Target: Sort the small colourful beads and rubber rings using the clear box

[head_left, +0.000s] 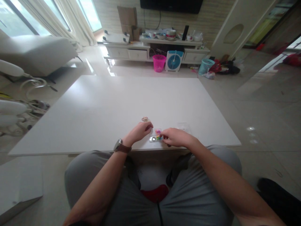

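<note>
A small clear plastic box [152, 139] lies near the table's front edge, with small bright pink, orange and green pieces [158, 131] and a round grey ring-like piece [154, 138] in it. My left hand [142, 129], a watch on its wrist, has curled fingertips at the box's upper left corner. From the right, my right hand [175, 136] reaches over the box's right side. Its fingers are bent together at the coloured pieces; anything between them is too small to make out. Just beyond my left hand sits a small gold-coloured looped thing [145, 119].
A clear, flat plastic piece [182, 126] lies behind my right hand on the white table [131, 97]. Beyond the table stand a pink basket [159, 63], a blue fan [174, 61] and a low white cabinet [138, 55]. White chairs [13, 108] are at the left.
</note>
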The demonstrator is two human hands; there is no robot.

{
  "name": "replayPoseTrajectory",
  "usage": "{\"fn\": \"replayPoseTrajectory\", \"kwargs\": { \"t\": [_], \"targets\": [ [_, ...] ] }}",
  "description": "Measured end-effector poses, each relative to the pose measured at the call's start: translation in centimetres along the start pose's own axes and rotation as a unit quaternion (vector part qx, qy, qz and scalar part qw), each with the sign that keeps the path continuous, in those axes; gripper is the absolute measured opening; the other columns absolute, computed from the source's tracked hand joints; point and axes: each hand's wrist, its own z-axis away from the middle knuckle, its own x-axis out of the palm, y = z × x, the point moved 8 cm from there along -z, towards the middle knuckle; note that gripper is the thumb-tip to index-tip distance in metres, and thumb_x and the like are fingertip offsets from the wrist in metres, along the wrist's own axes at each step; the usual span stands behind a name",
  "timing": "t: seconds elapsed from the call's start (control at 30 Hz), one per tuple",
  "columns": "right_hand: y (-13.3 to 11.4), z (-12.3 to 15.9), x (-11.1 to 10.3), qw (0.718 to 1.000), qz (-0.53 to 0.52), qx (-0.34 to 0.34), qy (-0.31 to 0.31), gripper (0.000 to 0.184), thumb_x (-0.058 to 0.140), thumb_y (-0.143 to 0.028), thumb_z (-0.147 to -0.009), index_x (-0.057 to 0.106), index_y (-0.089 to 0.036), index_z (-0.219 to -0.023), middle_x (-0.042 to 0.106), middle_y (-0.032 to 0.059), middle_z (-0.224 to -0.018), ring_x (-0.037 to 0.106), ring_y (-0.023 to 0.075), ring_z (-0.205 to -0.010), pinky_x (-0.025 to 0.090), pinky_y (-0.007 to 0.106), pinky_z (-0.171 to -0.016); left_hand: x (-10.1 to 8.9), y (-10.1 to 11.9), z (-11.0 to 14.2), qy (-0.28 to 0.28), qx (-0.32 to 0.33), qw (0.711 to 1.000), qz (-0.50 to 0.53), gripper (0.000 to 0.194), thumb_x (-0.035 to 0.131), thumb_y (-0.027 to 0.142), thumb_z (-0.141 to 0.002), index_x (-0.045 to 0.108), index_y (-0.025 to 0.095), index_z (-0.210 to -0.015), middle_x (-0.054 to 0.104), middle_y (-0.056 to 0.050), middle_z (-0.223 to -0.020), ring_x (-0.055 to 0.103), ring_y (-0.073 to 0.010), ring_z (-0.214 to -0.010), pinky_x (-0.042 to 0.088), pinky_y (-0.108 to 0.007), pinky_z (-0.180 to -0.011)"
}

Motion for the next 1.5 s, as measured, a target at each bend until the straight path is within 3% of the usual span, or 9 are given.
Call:
{"fn": "replayPoseTrajectory", "kwargs": {
  "t": [0.27, 0.47, 0.6, 0.67, 0.83, 1.17, 1.33, 1.5],
  "targets": [
    [0.0, 0.0, -0.1, 1.0, -0.006, 0.003, -0.001, 0.017, 0.054, -0.023, -0.093, 0.07, -0.018, -0.098, 0.075, 0.0061, -0.086, 0.065, 0.016, -0.074, 0.036, 0.022, -0.063, 0.6, 0.1, 0.1, -0.048, -0.014, 0.999, 0.019, 0.018, 0.06, 0.017, -0.081, 0.076, 0.016, -0.089, 0.07, -0.002, -0.073, 0.06, -0.014, -0.067, 0.044, -0.025, -0.065],
    [-0.5, 0.2, -0.6, 1.0, 0.007, -0.01, 0.015, 0.017, 0.056, -0.023, -0.092, 0.071, -0.018, -0.098, 0.076, 0.0076, -0.092, 0.066, 0.0174, -0.079, 0.038, 0.022, -0.066, 1.1, 0.7, 0.4, -0.093, -0.009, 0.996, 0.009, 0.016, 0.061, 0.017, -0.081, 0.076, 0.017, -0.083, 0.07, -0.001, -0.071, 0.06, -0.0127, -0.065, 0.042, -0.023, -0.061],
    [-0.3, 0.1, -0.3, 1.0, 0.0, -0.013, 0.01, 0.018, 0.056, -0.022, -0.093, 0.071, -0.017, -0.099, 0.076, 0.0075, -0.09, 0.067, 0.017, -0.078, 0.038, 0.022, -0.066, 1.7, 0.9, 0.8, -0.128, -0.046, 0.991, 0.005, 0.018, 0.06, 0.02, -0.083, 0.077, 0.018, -0.087, 0.068, 0.001, -0.063, 0.058, -0.011, -0.052, 0.041, -0.023, -0.056],
    [-0.2, 0.0, -0.3, 1.0, 0.007, -0.01, 0.01, 0.018, 0.056, -0.022, -0.092, 0.072, -0.017, -0.1, 0.076, 0.0084, -0.093, 0.067, 0.0179, -0.081, 0.038, 0.022, -0.067, 1.6, 1.2, 0.9, -0.119, -0.043, 0.992, -0.011, 0.019, 0.058, 0.02, -0.084, 0.077, 0.019, -0.087, 0.07, 0.0, -0.064, 0.057, -0.0106, -0.049, 0.043, -0.024, -0.059],
    [-0.6, 0.2, -0.5, 1.0, 0.001, -0.014, 0.008, 0.023, 0.056, -0.022, -0.092, 0.072, -0.017, -0.107, 0.076, 0.0088, -0.098, 0.067, 0.0182, -0.084, 0.04, 0.023, -0.071, 0.4, 2.0, 0.6, -0.046, 0.004, 0.997, -0.067, 0.014, 0.063, 0.021, -0.083, 0.077, 0.021, -0.084, 0.078, -0.002, -0.085, 0.067, -0.0152, -0.071, 0.047, -0.026, -0.073],
    [-0.9, 0.4, -0.7, 1.0, 0.014, -0.019, 0.01, 0.02, 0.056, -0.021, -0.092, 0.072, -0.016, -0.103, 0.076, 0.0098, -0.097, 0.067, 0.0195, -0.084, 0.039, 0.024, -0.07, 1.4, 2.1, 0.6, -0.072, -0.007, 0.996, -0.046, 0.014, 0.065, 0.022, -0.084, 0.078, 0.02, -0.083, 0.079, -0.005, -0.087, 0.071, -0.0175, -0.079, 0.049, -0.026, -0.075],
    [-0.5, 0.1, -0.4, 1.0, 0.0, -0.008, -0.001, 0.019, 0.056, -0.021, -0.092, 0.072, -0.017, -0.102, 0.076, 0.0078, -0.092, 0.067, 0.0173, -0.08, 0.04, 0.022, -0.07, 1.3, 2.2, 0.6, -0.075, -0.008, 0.996, -0.045, 0.015, 0.064, 0.023, -0.084, 0.079, 0.021, -0.085, 0.079, -0.004, -0.086, 0.069, -0.0158, -0.072, 0.049, -0.025, -0.072],
    [-0.7, 0.2, -0.5, 1.0, 0.007, -0.021, 0.008, 0.025, 0.057, -0.021, -0.092, 0.072, -0.018, -0.111, 0.076, 0.0089, -0.1, 0.067, 0.0185, -0.084, 0.039, 0.023, -0.07, 1.2, 2.1, 0.5, -0.071, -0.017, 0.997, -0.041, 0.014, 0.065, 0.022, -0.083, 0.079, 0.021, -0.087, 0.079, -0.004, -0.088, 0.069, -0.015, -0.07, 0.049, -0.024, -0.071]
  ]
}}
